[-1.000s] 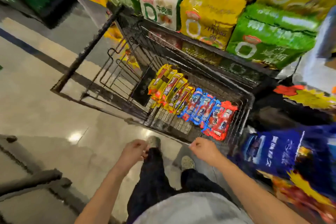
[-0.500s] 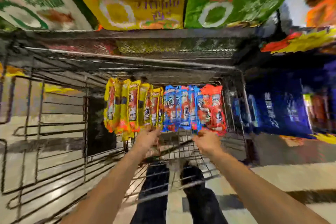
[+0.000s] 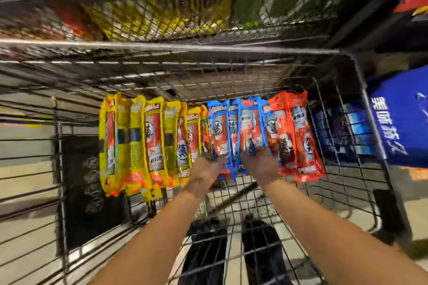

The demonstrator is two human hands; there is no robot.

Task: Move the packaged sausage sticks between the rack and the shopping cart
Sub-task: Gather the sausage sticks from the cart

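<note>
Left hand (image 3: pixel 203 170), right hand (image 3: pixel 260 164) advanced onto blue sausage packs (image 3: pixel 231 127).

We record a retail shop. A black wire-mesh shopping cart (image 3: pixel 162 46) carries yellow, blue and red plastic-wrapped sausage sticks (image 3: pixel 231 132). Large yellow and green printed bags (image 3: pixel 143 18) and blue printed packs (image 3: pixel 398 118) stand stocked around it.

bare hands (image 3: pixel 203 173), bare forearms (image 3: pixel 150 238), dark trouser legs (image 3: pixel 206 250)
</note>
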